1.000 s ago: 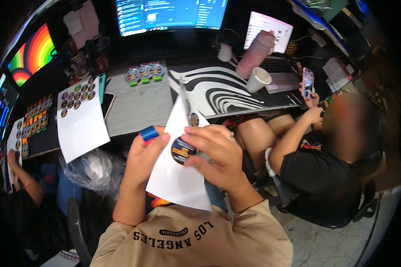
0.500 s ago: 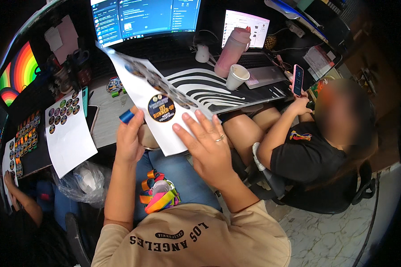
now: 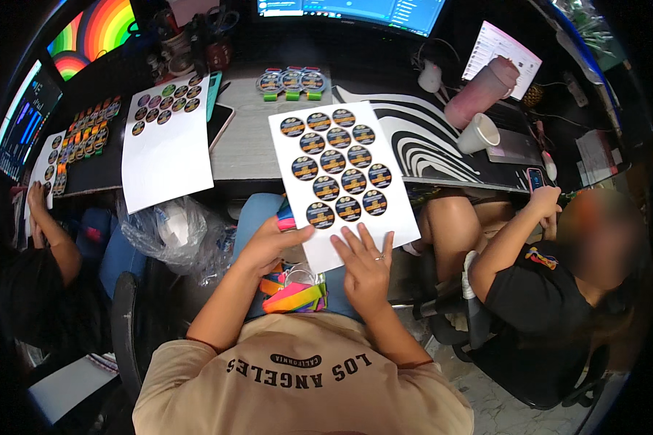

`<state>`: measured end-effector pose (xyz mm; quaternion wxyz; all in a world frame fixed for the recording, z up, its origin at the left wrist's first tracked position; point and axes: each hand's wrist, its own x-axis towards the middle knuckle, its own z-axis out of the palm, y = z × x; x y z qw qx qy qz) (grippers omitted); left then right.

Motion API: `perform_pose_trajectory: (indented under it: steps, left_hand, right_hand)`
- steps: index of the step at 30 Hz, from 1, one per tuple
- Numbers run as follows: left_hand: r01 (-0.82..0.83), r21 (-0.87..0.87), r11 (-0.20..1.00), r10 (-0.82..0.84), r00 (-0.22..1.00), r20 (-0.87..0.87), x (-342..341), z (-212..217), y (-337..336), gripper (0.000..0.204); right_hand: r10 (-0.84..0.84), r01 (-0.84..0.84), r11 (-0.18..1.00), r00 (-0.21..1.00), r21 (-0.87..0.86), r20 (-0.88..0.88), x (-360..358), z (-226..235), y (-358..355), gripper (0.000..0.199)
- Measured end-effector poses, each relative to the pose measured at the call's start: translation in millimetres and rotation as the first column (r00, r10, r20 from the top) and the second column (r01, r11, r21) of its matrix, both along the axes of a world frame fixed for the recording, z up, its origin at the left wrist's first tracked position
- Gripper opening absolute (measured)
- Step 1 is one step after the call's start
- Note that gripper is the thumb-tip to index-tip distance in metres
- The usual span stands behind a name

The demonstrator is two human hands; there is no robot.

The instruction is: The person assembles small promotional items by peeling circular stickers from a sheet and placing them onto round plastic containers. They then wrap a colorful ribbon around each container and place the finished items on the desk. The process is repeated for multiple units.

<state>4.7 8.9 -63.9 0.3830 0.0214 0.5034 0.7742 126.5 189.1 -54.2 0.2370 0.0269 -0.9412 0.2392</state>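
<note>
A white sheet of round dark stickers is held up in front of me, printed side facing me. My left hand is closed on its lower left corner, thumb on top. A colourful ribbon shows at the same hand, partly behind the sheet; what hangs from it is mostly hidden. My right hand, with a ring on one finger, lies with fingers spread over the sheet's bottom edge; its thumb is hidden. In my lap rests a bundle of bright ribbons with a clear round piece.
Three ribboned medals lie on the desk. Left are another sticker sheet and rows of medals. A white cup and pink bottle stand right. People sit on both sides; one holds a phone.
The sheet has turned from tilted and curled to nearly flat, facing me. My left hand has moved onto its lower corner. The view has shifted left.
</note>
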Motion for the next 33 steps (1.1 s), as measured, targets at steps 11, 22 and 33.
perform_pose_trajectory:
  steps: [11,22,33]
  left_hand:
    - [-0.090,0.020,0.996,0.087,0.989,0.124,-1,-13,31,0.041]
    - [-0.157,0.114,0.981,0.140,0.980,0.144,-6,-9,54,0.037]
    - [-0.184,0.149,0.972,0.125,0.934,0.336,9,-20,116,0.045]
  right_hand:
    - [-0.066,0.077,0.992,0.992,-0.102,0.107,-14,-2,8,0.040]
    - [-0.122,0.106,0.989,0.979,0.103,0.163,-64,-5,17,0.041]
    - [0.088,-0.089,0.996,0.992,0.006,0.088,-94,8,105,0.036]
